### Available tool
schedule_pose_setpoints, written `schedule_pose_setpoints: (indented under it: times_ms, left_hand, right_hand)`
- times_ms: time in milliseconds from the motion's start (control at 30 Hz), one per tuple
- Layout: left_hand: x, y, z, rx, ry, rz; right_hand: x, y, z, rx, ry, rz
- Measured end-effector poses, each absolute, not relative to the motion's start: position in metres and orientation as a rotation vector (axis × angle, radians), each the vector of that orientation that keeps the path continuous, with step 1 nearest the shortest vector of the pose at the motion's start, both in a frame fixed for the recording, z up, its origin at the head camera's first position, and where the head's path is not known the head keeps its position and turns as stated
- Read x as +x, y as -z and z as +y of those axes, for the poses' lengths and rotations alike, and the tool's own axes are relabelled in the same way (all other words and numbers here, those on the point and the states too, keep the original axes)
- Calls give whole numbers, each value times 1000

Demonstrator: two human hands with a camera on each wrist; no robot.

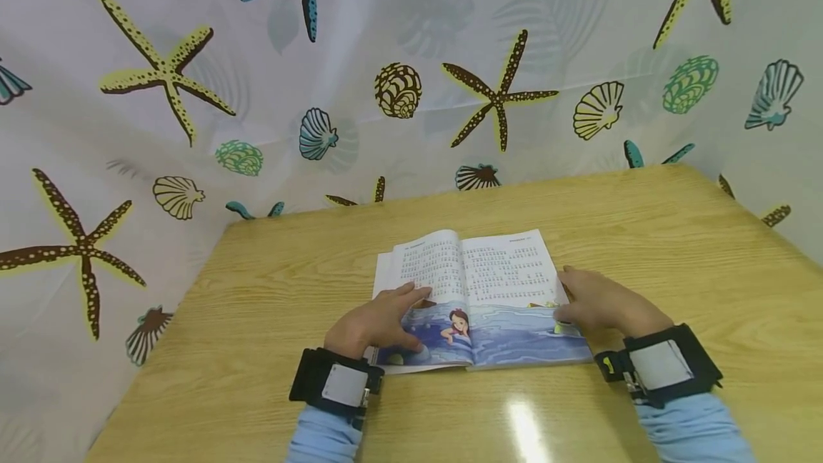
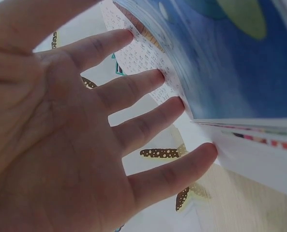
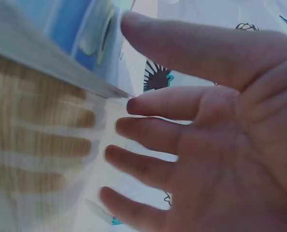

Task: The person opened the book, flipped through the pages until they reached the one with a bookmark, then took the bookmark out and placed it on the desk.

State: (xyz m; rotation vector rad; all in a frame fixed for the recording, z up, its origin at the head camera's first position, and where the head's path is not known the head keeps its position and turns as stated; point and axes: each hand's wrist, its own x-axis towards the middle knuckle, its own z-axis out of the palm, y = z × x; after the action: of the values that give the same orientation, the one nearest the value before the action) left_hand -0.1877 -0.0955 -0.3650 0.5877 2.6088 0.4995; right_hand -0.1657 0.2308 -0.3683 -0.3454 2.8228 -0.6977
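Observation:
An open picture book (image 1: 504,274) lies on the wooden table, printed text across the top of both pages and a blue water scene below. On the left page is a drawn girl (image 1: 458,326). My left hand (image 1: 379,320) rests spread over the left page's outer side; in the left wrist view its straight fingertips (image 2: 174,104) meet the paper. At the book's right edge is my right hand (image 1: 607,302), its thumb (image 3: 148,31) over the page margin. The other fingers (image 3: 148,130) extend beside the edge, just above the table.
The wooden table (image 1: 270,291) extends around the book on all sides. Behind it hangs a pale cloth (image 1: 360,77) printed with starfish and shells. Each wrist wears a black strap (image 1: 681,363) over a light blue sleeve.

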Motion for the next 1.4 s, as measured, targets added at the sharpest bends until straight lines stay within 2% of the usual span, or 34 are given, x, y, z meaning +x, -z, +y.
schedule_pose_setpoints:
  times_ms: [300, 700, 1067, 1400]
  left_hand:
    - [-185, 364, -95, 585, -503, 2606]
    - [-185, 363, -94, 595, -487, 2613]
    - [-185, 362, -94, 579, -492, 2616]
    - [-186, 363, -94, 592, -483, 2622]
  right_hand:
    - [-162, 367, 218, -289, 757, 3179]
    - [-163, 370, 217, -291, 650, 3192]
    - [-164, 369, 210, -304, 850, 3253]
    - [-162, 366, 213, -414, 629, 3417]
